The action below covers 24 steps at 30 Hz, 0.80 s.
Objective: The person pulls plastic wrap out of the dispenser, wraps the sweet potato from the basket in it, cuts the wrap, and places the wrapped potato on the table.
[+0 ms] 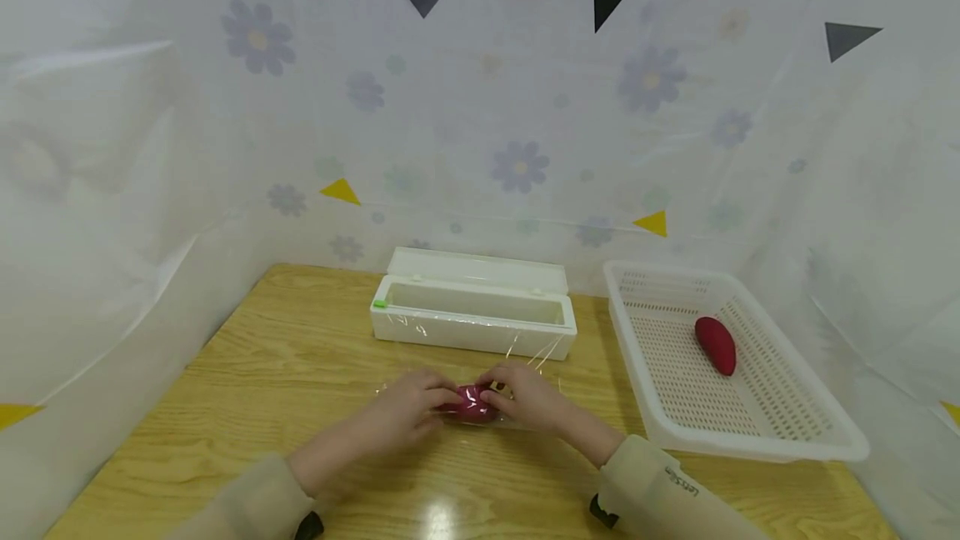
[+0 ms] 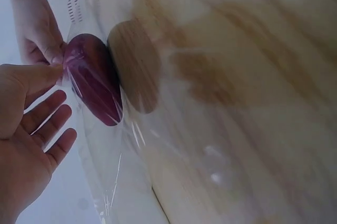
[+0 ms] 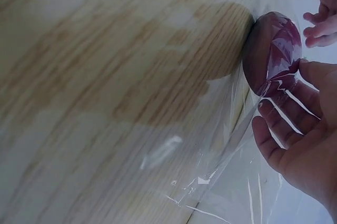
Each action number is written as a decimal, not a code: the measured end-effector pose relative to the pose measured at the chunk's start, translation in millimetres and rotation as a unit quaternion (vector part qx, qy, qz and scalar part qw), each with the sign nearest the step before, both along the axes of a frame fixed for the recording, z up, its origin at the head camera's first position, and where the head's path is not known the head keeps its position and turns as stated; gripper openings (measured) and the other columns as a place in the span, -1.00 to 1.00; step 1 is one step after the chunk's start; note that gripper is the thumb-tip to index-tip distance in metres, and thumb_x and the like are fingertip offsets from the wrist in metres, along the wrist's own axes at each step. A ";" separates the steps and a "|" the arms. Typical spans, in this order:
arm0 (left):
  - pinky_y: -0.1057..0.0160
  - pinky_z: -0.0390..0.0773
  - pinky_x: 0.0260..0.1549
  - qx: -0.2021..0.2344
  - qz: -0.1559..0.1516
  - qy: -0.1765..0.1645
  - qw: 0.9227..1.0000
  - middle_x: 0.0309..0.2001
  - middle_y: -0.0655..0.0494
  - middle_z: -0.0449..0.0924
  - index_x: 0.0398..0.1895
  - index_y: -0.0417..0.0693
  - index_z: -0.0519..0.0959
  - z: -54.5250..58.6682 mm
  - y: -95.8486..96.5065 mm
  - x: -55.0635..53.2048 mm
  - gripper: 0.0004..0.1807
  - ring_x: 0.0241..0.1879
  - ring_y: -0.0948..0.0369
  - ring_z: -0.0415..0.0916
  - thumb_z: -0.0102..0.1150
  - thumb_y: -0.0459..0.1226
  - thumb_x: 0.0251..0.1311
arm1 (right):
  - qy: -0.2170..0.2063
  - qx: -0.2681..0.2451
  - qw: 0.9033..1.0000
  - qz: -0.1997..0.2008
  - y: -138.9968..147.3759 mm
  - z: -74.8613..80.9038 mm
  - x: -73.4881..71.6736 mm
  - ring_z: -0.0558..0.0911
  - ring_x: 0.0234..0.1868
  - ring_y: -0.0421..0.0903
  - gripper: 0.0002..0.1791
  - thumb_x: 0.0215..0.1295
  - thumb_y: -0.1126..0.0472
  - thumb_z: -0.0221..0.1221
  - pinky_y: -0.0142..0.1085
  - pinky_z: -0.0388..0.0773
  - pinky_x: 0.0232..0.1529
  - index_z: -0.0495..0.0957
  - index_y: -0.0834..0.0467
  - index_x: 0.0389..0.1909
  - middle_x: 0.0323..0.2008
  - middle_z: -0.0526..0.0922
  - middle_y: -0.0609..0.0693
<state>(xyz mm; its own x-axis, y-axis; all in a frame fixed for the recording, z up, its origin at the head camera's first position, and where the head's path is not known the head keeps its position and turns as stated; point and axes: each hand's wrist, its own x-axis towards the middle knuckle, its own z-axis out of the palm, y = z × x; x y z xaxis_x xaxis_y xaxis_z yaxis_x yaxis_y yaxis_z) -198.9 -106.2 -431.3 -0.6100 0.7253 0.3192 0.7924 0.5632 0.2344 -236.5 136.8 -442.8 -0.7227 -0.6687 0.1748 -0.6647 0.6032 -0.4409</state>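
A dark red, sweet-potato-shaped object [image 1: 474,404] lies on the table under clear cling film [image 2: 113,182], which stretches back to a white dispenser box [image 1: 472,332]. From the left, my left hand [image 1: 411,407] pinches the film at the object's edge with thumb and forefinger. Its other fingers show loosely bent in the left wrist view. My right hand [image 1: 531,397] grips film at the opposite end, its thumb against the dark red object. In the right wrist view, its fingers [image 3: 274,124] reach in among the creased film. Both hands nearly meet over the object.
At the right stands a white perforated basket [image 1: 630,357] with a second dark red object [image 1: 716,346] of similar shape inside. The dispenser box has its lid [image 1: 480,271] raised and a green slider [image 1: 380,304] at its left end. White patterned sheeting [image 1: 517,107] surrounds the wooden table [image 1: 285,340].
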 end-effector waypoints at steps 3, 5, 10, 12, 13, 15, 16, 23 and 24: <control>0.06 0.45 0.08 -0.016 0.008 -0.010 1.000 0.08 0.07 0.53 0.10 -0.05 0.53 -6.0 2.5 -1.1 -0.54 0.09 0.11 0.45 0.31 -0.27 0.07 | 0.004 0.002 1.000 -0.002 0.1 -0.2 -0.1 0.56 -0.21 -0.20 -0.77 0.36 0.15 0.11 -0.33 0.55 -0.23 0.61 0.14 -0.08 -0.19 0.65 -0.05; 0.06 0.44 0.10 -0.021 0.015 -0.018 0.999 0.10 0.07 0.51 0.15 -0.04 0.50 -9.1 3.2 -2.7 -0.49 0.10 0.12 0.44 0.31 -0.26 0.07 | 0.007 0.002 1.000 -0.003 0.1 -0.2 -0.1 0.57 -0.21 -0.19 -0.78 0.36 0.16 0.11 -0.32 0.55 -0.22 0.61 0.14 -0.08 -0.19 0.65 -0.05; 0.07 0.44 0.10 -0.013 0.024 -0.037 0.999 0.11 0.07 0.50 0.17 -0.02 0.49 -12.7 5.6 -6.9 -0.46 0.11 0.12 0.43 0.33 -0.27 0.05 | 0.007 -0.009 1.000 -0.007 0.7 -0.4 0.7 0.58 -0.19 -0.14 -0.76 0.37 0.17 0.10 -0.27 0.55 -0.17 0.60 0.18 -0.06 -0.15 0.66 -0.01; 0.07 0.45 0.10 -0.011 0.027 -0.041 0.999 0.10 0.07 0.49 0.16 -0.02 0.50 -13.4 6.5 -8.1 -0.46 0.10 0.11 0.44 0.34 -0.27 0.04 | 0.010 -0.014 1.000 -0.015 1.1 -0.3 2.1 0.59 -0.16 -0.11 -0.73 0.37 0.15 0.10 -0.24 0.55 -0.14 0.58 0.20 -0.03 -0.11 0.66 0.01; 0.07 0.45 0.09 -0.011 0.030 -0.042 0.999 0.10 0.06 0.49 0.16 -0.02 0.50 -13.8 6.9 -8.7 -0.46 0.10 0.11 0.44 0.35 -0.27 0.04 | 0.016 -0.015 1.000 -0.021 1.2 -0.1 3.0 0.59 -0.13 -0.10 -0.72 0.36 0.14 0.10 -0.23 0.55 -0.11 0.57 0.19 -0.01 -0.08 0.65 0.01; 0.06 0.46 0.09 -0.007 0.033 -0.047 0.998 0.09 0.05 0.50 0.15 -0.03 0.51 -14.6 7.3 -9.7 -0.47 0.09 0.09 0.45 0.35 -0.27 0.03 | 0.033 -0.017 0.999 -0.032 1.0 0.8 5.8 0.57 -0.07 -0.08 -0.70 0.34 0.12 0.13 -0.18 0.54 -0.06 0.55 0.17 0.01 -0.05 0.63 0.00; 0.06 0.46 0.08 -0.002 0.033 -0.053 0.998 0.09 0.04 0.50 0.14 -0.04 0.51 -14.6 7.5 -10.1 -0.47 0.09 0.08 0.45 0.35 -0.28 0.02 | 0.047 -0.017 0.998 -0.035 0.7 1.4 7.4 0.57 -0.04 -0.07 -0.70 0.32 0.12 0.15 -0.17 0.53 -0.03 0.55 0.15 0.00 -0.05 0.63 -0.01; 0.08 0.48 0.06 0.023 0.044 -0.090 0.995 0.07 0.04 0.49 0.12 -0.07 0.52 -12.8 9.4 -14.8 -0.51 0.07 0.09 0.44 0.33 -0.31 0.05 | 0.177 0.041 0.983 -0.010 -2.2 3.8 20.2 0.56 -0.04 -0.08 -0.62 0.14 0.01 0.31 -0.19 0.53 -0.02 0.58 0.06 -0.04 -0.09 0.60 -0.05; 0.08 0.48 0.06 0.025 0.045 -0.098 0.994 0.08 0.04 0.49 0.12 -0.07 0.52 -12.2 9.7 -15.5 -0.52 0.07 0.10 0.44 0.32 -0.32 0.06 | 0.184 0.053 0.981 -0.010 -2.3 3.5 21.6 0.55 -0.04 -0.08 -0.59 0.13 -0.01 0.31 -0.19 0.53 -0.01 0.57 0.05 -0.02 -0.08 0.59 -0.05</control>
